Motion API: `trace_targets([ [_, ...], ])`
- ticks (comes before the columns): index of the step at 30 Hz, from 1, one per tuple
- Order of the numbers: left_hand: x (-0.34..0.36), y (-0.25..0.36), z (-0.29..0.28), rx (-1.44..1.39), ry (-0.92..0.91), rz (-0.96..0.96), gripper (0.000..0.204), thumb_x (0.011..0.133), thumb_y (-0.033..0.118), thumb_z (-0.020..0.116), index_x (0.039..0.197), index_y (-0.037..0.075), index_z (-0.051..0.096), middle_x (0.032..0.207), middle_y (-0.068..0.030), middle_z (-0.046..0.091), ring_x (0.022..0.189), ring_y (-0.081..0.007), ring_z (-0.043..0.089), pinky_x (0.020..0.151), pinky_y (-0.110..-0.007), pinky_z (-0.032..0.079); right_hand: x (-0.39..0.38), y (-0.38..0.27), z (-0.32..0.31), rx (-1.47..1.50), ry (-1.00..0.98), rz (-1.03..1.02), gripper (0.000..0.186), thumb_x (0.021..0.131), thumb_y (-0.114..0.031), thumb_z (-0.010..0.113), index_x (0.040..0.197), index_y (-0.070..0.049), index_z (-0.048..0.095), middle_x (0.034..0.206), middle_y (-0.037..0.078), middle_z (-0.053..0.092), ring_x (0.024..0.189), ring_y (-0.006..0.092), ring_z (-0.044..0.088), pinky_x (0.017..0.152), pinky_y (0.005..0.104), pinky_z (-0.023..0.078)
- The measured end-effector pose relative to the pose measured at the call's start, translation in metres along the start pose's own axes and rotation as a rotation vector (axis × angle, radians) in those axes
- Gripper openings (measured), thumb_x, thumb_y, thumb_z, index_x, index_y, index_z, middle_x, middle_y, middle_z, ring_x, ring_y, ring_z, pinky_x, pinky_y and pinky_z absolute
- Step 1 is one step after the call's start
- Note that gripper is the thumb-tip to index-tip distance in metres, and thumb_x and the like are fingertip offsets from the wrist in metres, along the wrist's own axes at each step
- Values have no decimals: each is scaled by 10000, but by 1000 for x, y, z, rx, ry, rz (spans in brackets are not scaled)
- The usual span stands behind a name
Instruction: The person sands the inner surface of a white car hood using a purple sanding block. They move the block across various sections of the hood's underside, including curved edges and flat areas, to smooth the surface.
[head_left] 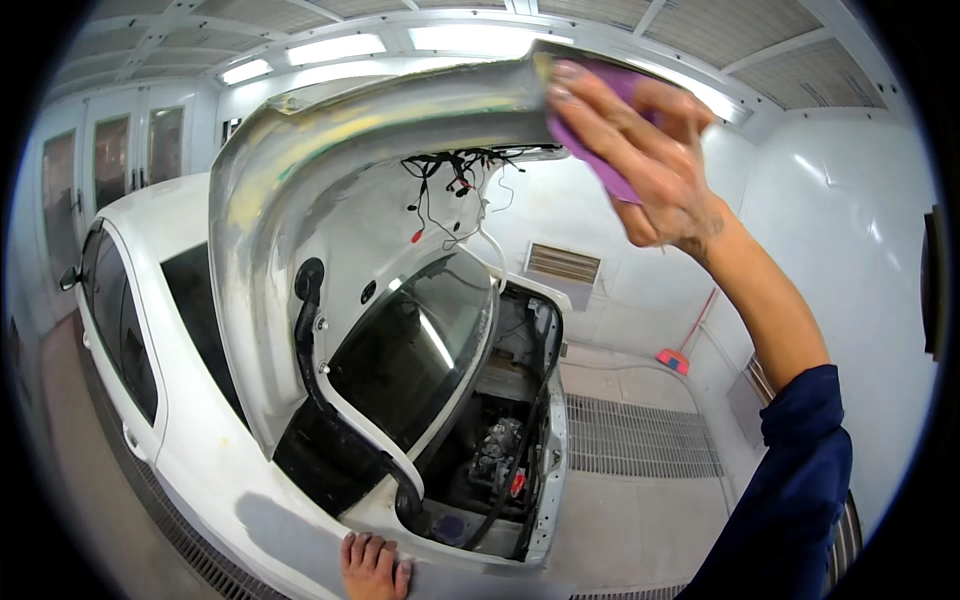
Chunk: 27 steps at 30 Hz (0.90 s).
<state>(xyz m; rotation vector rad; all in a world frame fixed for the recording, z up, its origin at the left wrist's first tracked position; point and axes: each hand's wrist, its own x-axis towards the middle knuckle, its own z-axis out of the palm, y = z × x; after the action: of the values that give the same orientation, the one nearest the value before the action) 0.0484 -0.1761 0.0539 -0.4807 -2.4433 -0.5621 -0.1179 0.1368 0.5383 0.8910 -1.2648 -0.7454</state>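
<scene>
My right hand (650,160) grips a thin purple sheet (585,148) against the upper right end of a raised trunk lid (260,200), whose outer rim has grey, yellow and green patches. My left hand (375,565) rests on the white car's rear body (290,520) at the bottom, fingers laid over the edge with nothing held. Loose black wires (450,175) with small connectors hang beneath the lid. A black corrugated sleeve (312,340) runs down its left hinge side. The open compartment (480,450) is dark, with metal parts and a small red item inside.
The car's side windows (120,320) are on the left, before booth doors (110,150). Right of the car are floor grates (640,435), a red-handled broom (672,358) by the wall and a wall vent (562,262). Lit panels line the ceiling (730,40).
</scene>
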Motion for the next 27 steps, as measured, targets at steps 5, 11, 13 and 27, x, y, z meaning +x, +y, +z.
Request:
trace_targets([
  [5, -7, -4, 1, -8, 3, -2, 345, 922, 272, 648, 1139, 4, 659, 1225, -199, 626, 1221, -407, 539, 1115, -569, 378, 12, 12, -11, 64, -47, -96, 672, 786, -267, 669, 1441, -130, 602, 1519, 25, 569, 1133, 211, 514, 1003, 406, 329],
  [11, -2, -5, 4, -10, 9, 20, 360, 907, 272, 656, 1143, 0, 659, 1219, -203, 628, 1207, -411, 543, 1122, -567, 375, 28, -1, -8, 215, -119, -97, 670, 783, -193, 631, 1451, -195, 589, 1501, -16, 587, 1204, 256, 506, 1025, 371, 364],
  [13, -4, -1, 5, -16, -1, 13, 364, 909, 272, 655, 1149, -2, 655, 1221, -205, 625, 1204, -415, 543, 1120, -569, 375, 25, 14, -9, 231, -129, -128, 679, 772, -172, 630, 1450, -195, 591, 1509, -2, 581, 1204, 262, 510, 1039, 388, 362],
  [27, -3, 5, -1, -3, 1, -23, 351, 904, 255, 651, 1151, 6, 656, 1221, -201, 626, 1241, -418, 533, 1125, -563, 375, 3, 3, -16, 67, -26, 2, 585, 795, -230, 708, 1372, -148, 661, 1452, 23, 627, 1166, 214, 520, 1066, 397, 303],
])
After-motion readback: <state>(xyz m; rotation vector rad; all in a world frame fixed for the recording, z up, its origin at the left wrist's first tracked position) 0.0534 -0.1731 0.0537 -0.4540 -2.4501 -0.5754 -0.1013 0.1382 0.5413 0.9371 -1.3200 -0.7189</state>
